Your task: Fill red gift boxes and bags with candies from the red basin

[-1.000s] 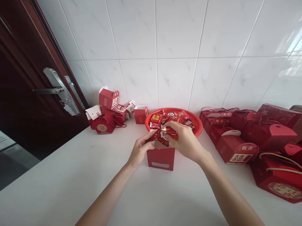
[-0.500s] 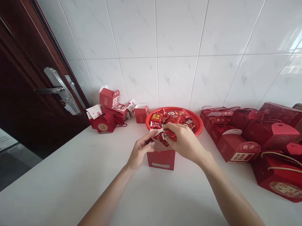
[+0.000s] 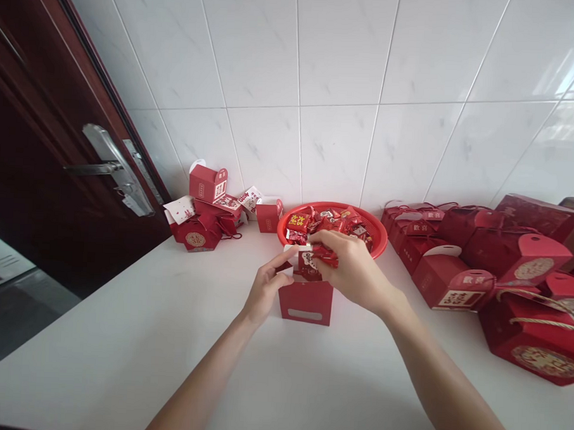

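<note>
A red gift box [image 3: 306,301] stands upright on the white table [image 3: 180,362] with its top flaps up. My left hand [image 3: 265,291] grips the left side of its opening, thumb and fingers on the flap. Over the opening, my right hand [image 3: 349,265] is closed on red-wrapped candies [image 3: 309,263], which sit at the box's mouth. Part of what the right hand holds is hidden by its fingers. Just behind the box is a red plastic basket [image 3: 380,235] of wrapped candies [image 3: 334,223], partly covered by the right hand.
Several red gift boxes [image 3: 453,279] are crowded at the right, one with a rope handle [image 3: 543,322]. More boxes [image 3: 207,183] are piled at the back left, beside a dark door [image 3: 54,198] with a metal handle. A tiled wall [image 3: 341,65] rises behind the table.
My right hand has lowered slightly, and the candy in it has turned and sits more upright at the box's mouth. My left hand still holds the flap.
</note>
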Tool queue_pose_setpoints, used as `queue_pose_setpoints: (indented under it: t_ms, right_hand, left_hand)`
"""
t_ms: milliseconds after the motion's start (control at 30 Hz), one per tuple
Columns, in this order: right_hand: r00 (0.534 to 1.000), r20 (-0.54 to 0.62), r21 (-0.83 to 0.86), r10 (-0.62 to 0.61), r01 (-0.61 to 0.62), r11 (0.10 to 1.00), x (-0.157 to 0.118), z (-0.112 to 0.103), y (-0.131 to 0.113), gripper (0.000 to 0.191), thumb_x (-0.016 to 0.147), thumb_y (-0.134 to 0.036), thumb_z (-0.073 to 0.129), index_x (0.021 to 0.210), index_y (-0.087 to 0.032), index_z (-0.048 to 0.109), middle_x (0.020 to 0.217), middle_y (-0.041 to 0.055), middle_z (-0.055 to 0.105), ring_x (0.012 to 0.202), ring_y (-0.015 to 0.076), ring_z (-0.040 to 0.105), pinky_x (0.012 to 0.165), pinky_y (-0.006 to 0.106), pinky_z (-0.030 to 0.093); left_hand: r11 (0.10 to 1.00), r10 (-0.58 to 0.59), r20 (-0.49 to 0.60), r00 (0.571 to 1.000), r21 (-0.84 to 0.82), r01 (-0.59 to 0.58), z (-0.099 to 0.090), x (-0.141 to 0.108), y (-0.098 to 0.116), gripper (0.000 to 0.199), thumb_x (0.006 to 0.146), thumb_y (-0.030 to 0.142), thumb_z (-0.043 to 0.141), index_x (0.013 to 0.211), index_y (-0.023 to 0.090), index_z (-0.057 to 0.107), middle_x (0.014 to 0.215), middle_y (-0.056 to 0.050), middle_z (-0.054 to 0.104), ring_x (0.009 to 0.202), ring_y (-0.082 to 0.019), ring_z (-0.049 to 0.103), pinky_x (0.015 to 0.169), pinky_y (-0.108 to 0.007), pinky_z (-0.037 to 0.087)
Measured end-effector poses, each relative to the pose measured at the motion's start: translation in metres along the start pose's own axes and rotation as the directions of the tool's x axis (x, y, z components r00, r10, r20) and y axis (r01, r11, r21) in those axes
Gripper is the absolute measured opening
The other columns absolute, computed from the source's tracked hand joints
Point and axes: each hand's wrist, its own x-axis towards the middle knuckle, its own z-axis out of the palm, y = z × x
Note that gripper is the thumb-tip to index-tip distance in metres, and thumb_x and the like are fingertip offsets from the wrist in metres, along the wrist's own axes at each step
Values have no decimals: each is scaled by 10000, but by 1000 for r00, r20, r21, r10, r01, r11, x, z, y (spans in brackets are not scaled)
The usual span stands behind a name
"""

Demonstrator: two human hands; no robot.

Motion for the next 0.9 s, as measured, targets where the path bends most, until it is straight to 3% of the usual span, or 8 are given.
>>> queue_pose_setpoints:
  t_ms: [167, 400, 567, 700, 900]
  right_hand:
    - [998, 62, -60, -3, 7, 998, 1, 9, -3, 212, 831, -15, 537, 911, -200, 600, 879, 33, 645, 707, 148, 553, 591, 236, 359]
    - [995, 84, 34, -44, 41, 999, 0, 7, -3, 199, 848, -70, 573, 977, -208, 636, 898, 18, 679, 760, 148, 582, 615, 239, 388]
    - [994, -62, 238, 89, -72, 969, 3, 4, -4, 88, 854, -252, 655, 925, -215, 617, 802, -12, 649, 680, 134, 552, 594, 243, 402]
    - [979, -86, 390, 184, -137, 911, 7, 7, 2, 259, 857, -401, 663, 743, -206, 535, 618, -37, 516, 567, 127, 482, 507, 247, 340]
    - [987, -100, 369, 125, -80, 926, 11, 22, 8, 153, 886, -353, 613, 899, -201, 623, 776, -5, 630, 673, 139, 561, 614, 264, 428]
  left_hand:
    - [1000, 30, -8, 1000, 5, -30, 0, 0, 0, 548, 679, 231, 642, 1221, 217, 727, 1171, -44, 758, 1181, -308, 619, 955, -364, 481]
    - [1000, 18, -11, 1000, -7, -19, 1, -2, 0, 568, 682, 241, 653, 1245, 208, 718, 960, -28, 783, 960, -256, 676, 862, -341, 500]
    - [1000, 12, -12, 1000, 23, -11, 0, -4, 2, 572, 699, 239, 637, 1267, 231, 708, 1061, -27, 774, 1030, -257, 667, 877, -334, 502]
    - [1000, -26, -7, 1000, 0, 26, 1, -5, 3, 603, 714, 247, 633, 1316, 231, 671, 1229, -41, 736, 1079, -286, 679, 877, -361, 528]
    - [1000, 31, 47, 998, -6, -31, 0, -4, 0, 585, 749, 232, 609, 1331, 221, 661, 1193, -46, 757, 1103, -298, 687, 919, -375, 526]
